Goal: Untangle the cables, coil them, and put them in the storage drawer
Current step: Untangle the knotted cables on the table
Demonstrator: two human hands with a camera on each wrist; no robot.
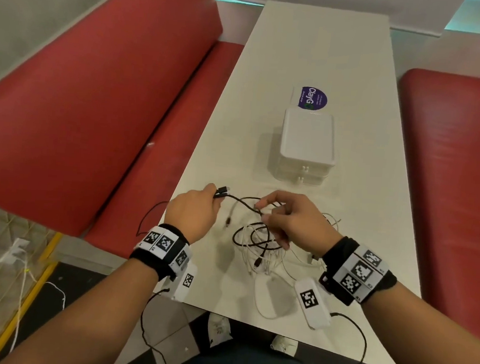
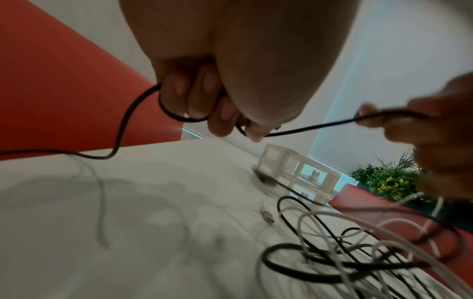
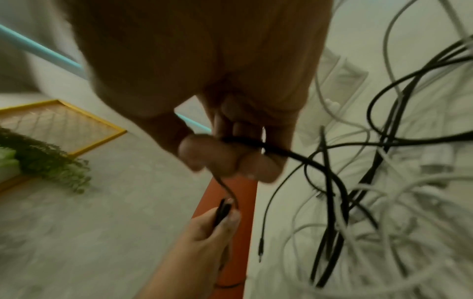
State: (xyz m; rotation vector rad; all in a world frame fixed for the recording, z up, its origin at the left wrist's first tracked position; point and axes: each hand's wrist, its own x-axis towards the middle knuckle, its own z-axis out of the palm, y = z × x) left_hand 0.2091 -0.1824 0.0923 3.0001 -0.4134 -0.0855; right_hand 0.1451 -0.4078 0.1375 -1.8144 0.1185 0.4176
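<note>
A tangle of black and white cables (image 1: 259, 246) lies on the white table (image 1: 314, 58) in front of me. My left hand (image 1: 199, 207) grips the plug ends of a black cable (image 1: 240, 203), its fingers (image 2: 204, 97) curled round the cord. My right hand (image 1: 285, 217) pinches the same black cable (image 3: 281, 150) a short way along, above the tangle, so the cable (image 2: 307, 127) runs taut between both hands. The white storage drawer unit (image 1: 308, 142) stands shut beyond the hands, mid-table.
A purple round sticker (image 1: 313, 98) sits on the table behind the drawer unit. Red bench seats (image 1: 96, 98) flank the table on both sides. White tagged boxes (image 1: 311, 302) with thin black leads hang near the table's front edge.
</note>
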